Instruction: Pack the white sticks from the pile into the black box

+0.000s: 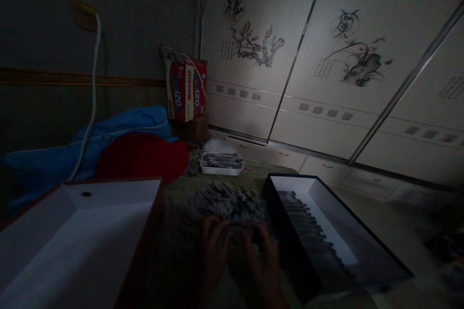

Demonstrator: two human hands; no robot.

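Note:
In dim light, my left hand and my right hand are close together at the near edge of a pile of thin, dark and clear stick-like pieces. The fingers of both hands are curled inward, facing each other. Whatever is between the fingertips is too dark to make out. Right of my hands, a dark-edged box with a white inside holds a row of similar slim pieces laid side by side. Behind the pile, a small white tray contains more of them.
To my left is a large open box with a white inside. Behind it lie a red round thing and blue cloth. A white cable hangs from a wall socket. A red carton stands by the sliding cabinet doors.

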